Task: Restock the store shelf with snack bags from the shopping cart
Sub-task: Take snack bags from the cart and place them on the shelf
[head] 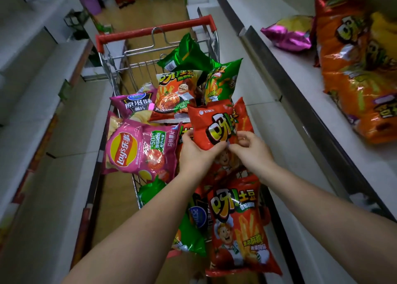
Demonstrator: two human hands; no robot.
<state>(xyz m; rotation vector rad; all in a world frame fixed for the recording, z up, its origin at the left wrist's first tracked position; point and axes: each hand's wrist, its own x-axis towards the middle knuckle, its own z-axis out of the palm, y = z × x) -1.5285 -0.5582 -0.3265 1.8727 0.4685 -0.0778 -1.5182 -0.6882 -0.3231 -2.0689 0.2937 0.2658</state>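
While both arms reached forward over the shopping cart (154, 29), the two hands met on one red snack bag (217, 122) held above the pile. The left hand (194, 152) gripped the bag's lower left edge, thumb on the front and fingers tucked behind, and the right hand (250, 147) pinched its lower right part — the fingertips of the two hands nearly touched at the bag's bottom. The bag stood roughly upright, its top tipped away from the person, raised over the middle of the cart.

Inside the cart, left of the held bag, a pink chip bag (139, 150) lay tilted against the cart's left wall, and a smaller purple bag (135, 106) sat just beyond it. Toward the cart's red handle, an orange bag (177, 94) leaned beside two green bags (187, 55) (222, 83). At the cart's near end another red bag (239, 225) lay face up under the right forearm, with a green bag (189, 236) beside it.

Right of the cart ran the shelf (300, 86) — on it lay a large orange bag (356, 69) and, farther along, a shiny magenta bag (289, 33), close to each other.
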